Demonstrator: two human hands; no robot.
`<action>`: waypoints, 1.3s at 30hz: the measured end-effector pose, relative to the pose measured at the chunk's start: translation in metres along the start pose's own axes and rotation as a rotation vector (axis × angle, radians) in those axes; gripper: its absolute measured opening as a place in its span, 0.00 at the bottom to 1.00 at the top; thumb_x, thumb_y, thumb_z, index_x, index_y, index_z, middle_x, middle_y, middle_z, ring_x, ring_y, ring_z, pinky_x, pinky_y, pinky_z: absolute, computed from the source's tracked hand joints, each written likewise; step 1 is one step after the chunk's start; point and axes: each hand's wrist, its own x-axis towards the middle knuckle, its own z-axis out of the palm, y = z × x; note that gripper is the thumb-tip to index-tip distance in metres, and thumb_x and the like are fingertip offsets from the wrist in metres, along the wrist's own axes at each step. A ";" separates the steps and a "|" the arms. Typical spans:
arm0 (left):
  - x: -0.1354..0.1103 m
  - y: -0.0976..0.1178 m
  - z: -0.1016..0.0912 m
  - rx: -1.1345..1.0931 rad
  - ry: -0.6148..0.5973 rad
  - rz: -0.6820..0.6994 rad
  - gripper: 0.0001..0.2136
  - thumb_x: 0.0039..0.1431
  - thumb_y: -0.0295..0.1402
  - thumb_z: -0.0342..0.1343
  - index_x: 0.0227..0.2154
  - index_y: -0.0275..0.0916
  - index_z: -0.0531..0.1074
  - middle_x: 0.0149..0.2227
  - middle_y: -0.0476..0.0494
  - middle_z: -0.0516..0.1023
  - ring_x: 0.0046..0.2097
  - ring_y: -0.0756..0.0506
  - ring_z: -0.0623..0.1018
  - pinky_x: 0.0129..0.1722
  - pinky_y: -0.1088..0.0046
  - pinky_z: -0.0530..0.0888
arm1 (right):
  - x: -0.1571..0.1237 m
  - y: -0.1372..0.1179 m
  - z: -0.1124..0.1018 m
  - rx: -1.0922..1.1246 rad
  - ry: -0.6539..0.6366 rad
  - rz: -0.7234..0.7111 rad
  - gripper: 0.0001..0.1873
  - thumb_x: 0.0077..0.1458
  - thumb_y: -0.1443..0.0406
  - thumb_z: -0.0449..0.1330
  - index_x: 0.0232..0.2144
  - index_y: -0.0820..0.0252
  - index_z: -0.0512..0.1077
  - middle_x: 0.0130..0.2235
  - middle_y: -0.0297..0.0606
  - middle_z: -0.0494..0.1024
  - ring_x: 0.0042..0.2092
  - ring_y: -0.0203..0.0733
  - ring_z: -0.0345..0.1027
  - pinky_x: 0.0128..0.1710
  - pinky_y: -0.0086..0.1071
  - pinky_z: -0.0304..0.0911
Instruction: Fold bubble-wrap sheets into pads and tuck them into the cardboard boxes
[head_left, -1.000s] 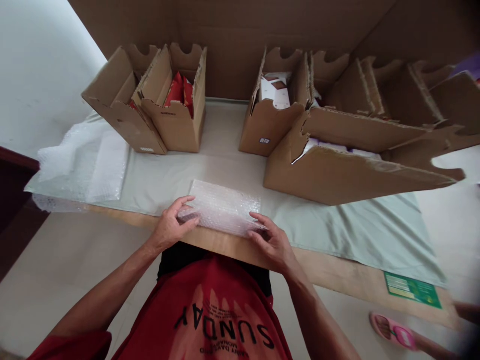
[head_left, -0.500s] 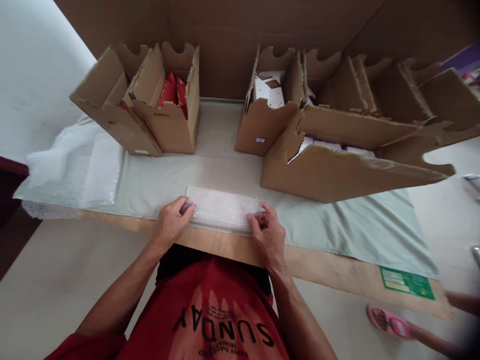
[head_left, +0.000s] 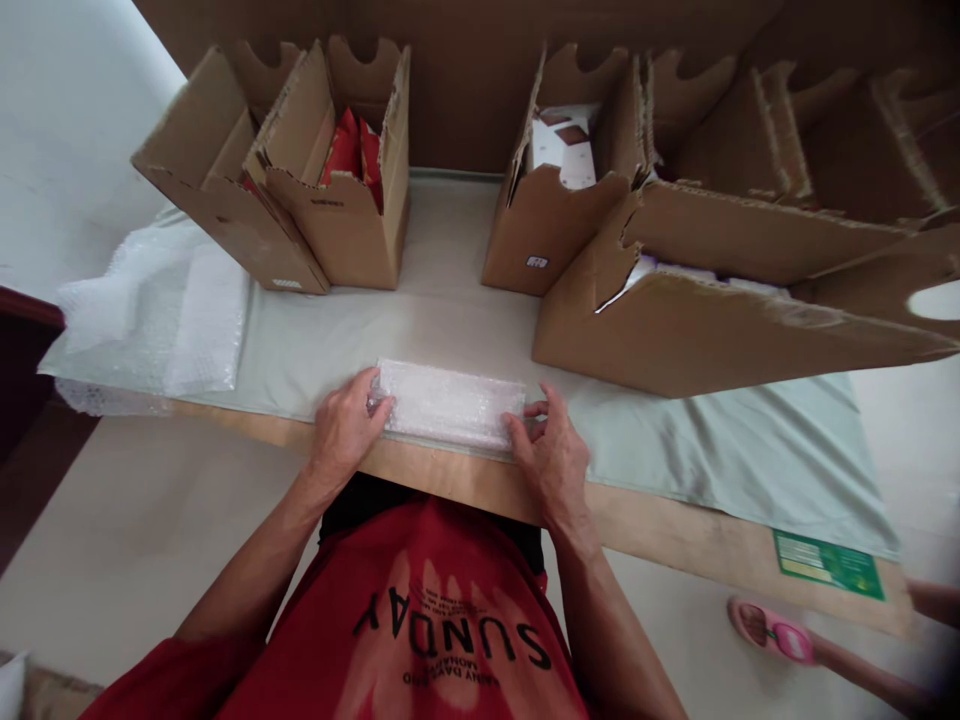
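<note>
Your right hand [head_left: 556, 455] has spread since the earlier frame, thumb at the folded bubble wrap [head_left: 451, 403]. Left hand [head_left: 343, 425] pinches its opposite end; long axis runs hand to hand, neither nearer.

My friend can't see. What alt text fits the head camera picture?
A person's left hand and right hand are at opposite ends of a bubble-wrap bundle on a cloth-covered table; cardboard boxes stand behind, one holding red packets.
</note>
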 end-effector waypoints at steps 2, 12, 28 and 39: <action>0.000 -0.001 -0.001 -0.005 -0.012 0.005 0.19 0.60 0.35 0.60 0.54 0.38 0.74 0.38 0.42 0.83 0.40 0.40 0.82 0.42 0.67 0.74 | 0.002 0.001 0.000 -0.039 0.015 -0.059 0.27 0.64 0.54 0.55 0.61 0.59 0.68 0.44 0.44 0.79 0.31 0.42 0.68 0.35 0.38 0.65; -0.007 0.019 -0.013 -0.014 0.120 0.186 0.17 0.65 0.33 0.55 0.55 0.37 0.74 0.54 0.32 0.74 0.56 0.34 0.74 0.57 0.55 0.70 | -0.001 -0.024 -0.008 -0.242 0.047 -0.351 0.16 0.68 0.58 0.54 0.52 0.56 0.75 0.57 0.49 0.76 0.54 0.56 0.69 0.50 0.46 0.62; 0.010 -0.005 -0.011 0.069 0.039 0.030 0.17 0.60 0.40 0.58 0.48 0.36 0.76 0.43 0.34 0.78 0.48 0.33 0.75 0.52 0.53 0.71 | 0.031 0.002 -0.012 -0.154 -0.161 -0.391 0.21 0.66 0.59 0.54 0.57 0.59 0.73 0.61 0.53 0.74 0.61 0.62 0.67 0.56 0.57 0.62; 0.010 -0.002 -0.014 -0.400 -0.039 -0.056 0.07 0.52 0.39 0.58 0.27 0.42 0.68 0.26 0.49 0.73 0.31 0.45 0.74 0.36 0.68 0.72 | 0.025 -0.013 -0.022 0.123 -0.294 -0.213 0.06 0.60 0.62 0.59 0.36 0.57 0.74 0.39 0.41 0.82 0.40 0.47 0.75 0.42 0.40 0.69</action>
